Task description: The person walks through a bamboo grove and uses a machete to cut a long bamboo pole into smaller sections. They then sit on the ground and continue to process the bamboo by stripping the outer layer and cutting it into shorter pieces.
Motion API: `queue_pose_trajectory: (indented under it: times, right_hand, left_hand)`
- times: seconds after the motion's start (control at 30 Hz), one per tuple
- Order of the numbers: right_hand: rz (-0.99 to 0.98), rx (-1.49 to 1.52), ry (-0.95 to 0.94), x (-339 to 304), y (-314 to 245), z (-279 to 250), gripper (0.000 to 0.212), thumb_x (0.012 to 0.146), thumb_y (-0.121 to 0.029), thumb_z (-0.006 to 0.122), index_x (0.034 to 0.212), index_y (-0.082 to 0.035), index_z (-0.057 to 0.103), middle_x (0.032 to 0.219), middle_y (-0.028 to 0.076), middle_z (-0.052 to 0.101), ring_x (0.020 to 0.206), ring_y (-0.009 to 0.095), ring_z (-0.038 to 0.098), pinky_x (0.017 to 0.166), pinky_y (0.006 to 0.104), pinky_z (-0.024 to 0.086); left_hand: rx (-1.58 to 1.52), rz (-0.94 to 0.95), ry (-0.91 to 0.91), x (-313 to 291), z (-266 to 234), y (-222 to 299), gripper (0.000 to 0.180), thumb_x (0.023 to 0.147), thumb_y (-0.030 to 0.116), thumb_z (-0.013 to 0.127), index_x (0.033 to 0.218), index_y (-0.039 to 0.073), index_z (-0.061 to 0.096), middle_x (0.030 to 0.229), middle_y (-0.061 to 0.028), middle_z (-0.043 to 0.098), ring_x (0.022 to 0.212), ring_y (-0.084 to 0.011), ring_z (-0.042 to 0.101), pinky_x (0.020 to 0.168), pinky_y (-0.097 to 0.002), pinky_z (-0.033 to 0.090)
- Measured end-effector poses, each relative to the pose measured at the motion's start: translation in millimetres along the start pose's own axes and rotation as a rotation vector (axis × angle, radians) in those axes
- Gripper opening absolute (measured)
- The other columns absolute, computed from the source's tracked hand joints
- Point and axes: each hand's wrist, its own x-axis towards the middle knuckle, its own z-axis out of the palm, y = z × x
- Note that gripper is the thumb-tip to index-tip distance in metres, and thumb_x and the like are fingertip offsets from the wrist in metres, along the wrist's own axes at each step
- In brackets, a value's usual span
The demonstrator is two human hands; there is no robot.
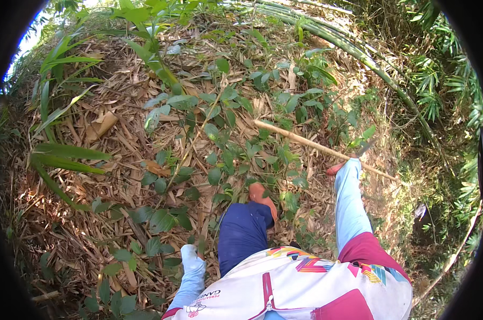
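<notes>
My right hand (352, 157), in a pale blue sleeve, is closed at the right of the view. A dark-bladed knife (366, 147) juts out beyond it, and a reddish part shows on the other side of the fist. Across the same spot runs a long, light-coloured wooden pole (300, 140); whether the hand also grips it or only passes over it, I cannot tell. Low on the left, my left hand (200, 256) is mostly covered by its blue sleeve, above leafy plants. Its fingers are hidden.
Dry bamboo leaves (129, 160) cover the sloping ground, with green seedlings (212, 152) among them. Long green bamboo stems (359, 53) arch across the upper right. Dense foliage (431, 88) borders the right side. My orange-brown shoe (262, 197) stands in the litter.
</notes>
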Motion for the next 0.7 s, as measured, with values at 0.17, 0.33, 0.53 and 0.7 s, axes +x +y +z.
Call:
queue_pose_trajectory:
  times: [0.17, 0.33, 0.53, 0.7]
  right_hand:
    - [-0.117, -0.099, 0.002, 86, -8, 111, 0.042, 0.092, -0.039, 0.038, 0.088, 0.001, 0.046, 0.051, 0.022, 0.054, 0.041, 0.036, 0.054, 0.045, 0.0467, 0.048]
    - [-0.173, -0.055, 0.102, 112, -83, 280, 0.039, 0.091, -0.04, 0.041, 0.085, -0.001, 0.046, 0.049, 0.019, 0.051, 0.039, 0.037, 0.051, 0.046, 0.0465, 0.046]
    - [-0.19, -0.093, 0.1, 84, -126, 431, 0.038, 0.092, -0.037, 0.043, 0.088, 0.0, 0.044, 0.05, 0.015, 0.047, 0.035, 0.034, 0.048, 0.038, 0.0463, 0.046]
    - [-0.274, -0.095, 0.074, 124, -157, 521, 0.039, 0.092, -0.038, 0.04, 0.102, 0.0, 0.039, 0.049, 0.019, 0.049, 0.036, 0.036, 0.049, 0.042, 0.0508, 0.045]
  left_hand:
    - [-0.373, 0.183, -0.255, 158, 27, 93, 0.021, 0.08, 0.015, 0.07, 0.086, 0.0, 0.058, 0.084, -0.0136, 0.056, 0.076, -0.027, 0.056, 0.07, -0.0353, 0.046]
    - [-0.697, 0.063, -0.808, 326, 17, 130, 0.041, 0.083, 0.03, 0.067, 0.101, -0.006, 0.057, 0.106, -0.0243, 0.061, 0.097, -0.032, 0.062, 0.087, -0.0385, 0.047]
    - [-1.07, -0.184, -1.095, 408, -10, 146, 0.063, 0.086, 0.039, 0.064, 0.127, -0.005, 0.046, 0.119, -0.0196, 0.059, 0.11, -0.0232, 0.057, 0.096, -0.0358, 0.043]
    - [-1.099, -0.269, -1.067, 558, -99, 223, 0.063, 0.083, 0.037, 0.068, 0.127, -0.003, 0.046, 0.117, -0.0179, 0.06, 0.109, -0.0211, 0.057, 0.094, -0.0337, 0.044]
